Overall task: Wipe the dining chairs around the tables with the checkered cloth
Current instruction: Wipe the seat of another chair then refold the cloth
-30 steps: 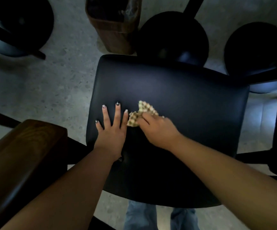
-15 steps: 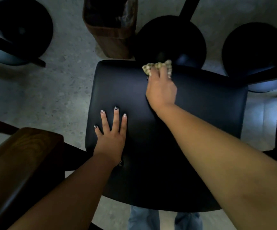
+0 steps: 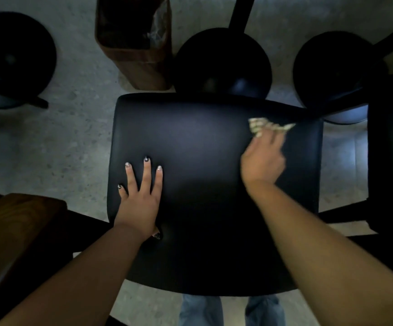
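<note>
1. A black padded square chair seat (image 3: 214,184) filled the middle, above a grey speckled floor (image 3: 73,137).
2. The left hand (image 3: 139,203) lay flat at its near-left, fingers spread and straight.
3. The right hand (image 3: 263,161), blurred, pinched a small crumpled checkered cloth (image 3: 261,125) against the seat's far-right part.

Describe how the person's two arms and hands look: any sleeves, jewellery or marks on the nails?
Both forearms are bare, with no sleeves, watch or bracelet in view. The left hand has painted nails: some dark, some pale and glittery. No ring is visible on it. The right hand is motion-blurred, so its nails cannot be made out clearly.
</note>
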